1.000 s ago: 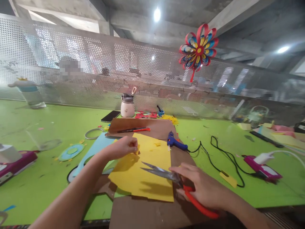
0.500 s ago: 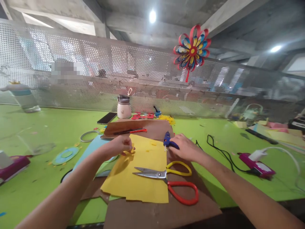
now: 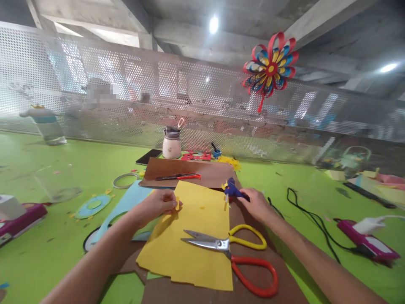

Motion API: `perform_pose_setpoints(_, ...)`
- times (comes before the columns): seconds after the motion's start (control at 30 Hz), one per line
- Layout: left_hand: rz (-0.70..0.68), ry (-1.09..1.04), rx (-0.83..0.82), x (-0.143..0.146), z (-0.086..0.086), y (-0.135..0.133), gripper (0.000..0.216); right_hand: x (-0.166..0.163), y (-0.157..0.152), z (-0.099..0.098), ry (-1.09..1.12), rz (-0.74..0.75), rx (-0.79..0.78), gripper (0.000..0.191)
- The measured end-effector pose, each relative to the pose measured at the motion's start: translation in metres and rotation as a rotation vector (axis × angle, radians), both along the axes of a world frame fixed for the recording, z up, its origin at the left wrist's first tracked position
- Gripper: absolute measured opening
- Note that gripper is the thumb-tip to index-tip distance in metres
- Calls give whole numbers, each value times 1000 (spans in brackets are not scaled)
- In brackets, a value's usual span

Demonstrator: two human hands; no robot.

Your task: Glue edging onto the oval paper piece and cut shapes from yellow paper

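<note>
My left hand [image 3: 163, 202] pinches a small yellow paper piece [image 3: 177, 203] over the left part of a yellow sheet [image 3: 196, 236]. A blue glue gun [image 3: 234, 189] is in my right hand [image 3: 255, 203], beyond the sheet's far right corner, its nozzle turned away from me. Small yellow bits [image 3: 225, 202] show beside the gun; whether they stick to it I cannot tell. Across the near half of the sheet lie large scissors [image 3: 221, 244], blades slightly apart, with one yellow and one red handle. A yellow scrap [image 3: 202, 207] rests between my hands.
Brown cardboard [image 3: 190, 166] holds a red-handled cutter [image 3: 180, 176]. Blue paper [image 3: 123, 202], a tape ring [image 3: 125, 180] and a blue paper disc [image 3: 94, 207] lie left. Behind stand a jar-shaped bottle [image 3: 172, 145] and phone [image 3: 148, 156]. A black cord [image 3: 313, 217] meets a purple power strip [image 3: 363, 238] at right.
The view has swung slightly left, so things sit further right. My right hand has drawn the glue gun a little away from the sheet. The yellow piece in my left hand shows more clearly.
</note>
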State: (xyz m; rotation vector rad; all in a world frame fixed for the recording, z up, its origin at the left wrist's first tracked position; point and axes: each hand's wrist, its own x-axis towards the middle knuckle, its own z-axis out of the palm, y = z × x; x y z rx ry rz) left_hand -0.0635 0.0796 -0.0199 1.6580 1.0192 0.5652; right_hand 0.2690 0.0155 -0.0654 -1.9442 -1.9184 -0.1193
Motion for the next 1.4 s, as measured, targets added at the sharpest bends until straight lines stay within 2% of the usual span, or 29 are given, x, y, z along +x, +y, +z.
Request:
perform_pose_setpoints(0.2,29,31,33,3,-1,-2,24,2,4,7,50,-53,109,19)
perform_pose_setpoints(0.47,24,65,68,4,-7,3,20,35,-17,-26,57,-105,134,19)
perform_pose_setpoints(0.53,19,73,79,3,-7,4,18,41,-20,-25,79,-138,176,18)
perform_pose_setpoints(0.63,21,81,93,2,-7,5,17,39,-24,-12,121,-166,262,19)
perform_pose_setpoints(0.7,26,76,86,2,-8,5,18,24,-25,0,133,-102,302,21)
perform_pose_setpoints(0.87,64,40,54,3,-10,5,20,-40,-8,18,87,276,227,21)
perform_pose_setpoints(1.0,88,14,42,3,-10,3,16,-67,16,9,45,436,156,17)
perform_pose_setpoints(1.17,95,-39,-2,2,-9,1,18,-62,21,-5,72,442,155,17)
perform_pose_setpoints(1.27,93,-87,-38,0,-5,0,22,-66,3,12,121,394,215,18)
perform_pose_setpoints(1.37,90,-149,-69,-2,3,-2,26,-79,-40,51,198,406,309,16)
perform_pose_setpoints(1.4,89,-172,-71,-3,6,-4,27,-83,-59,65,285,456,308,17)
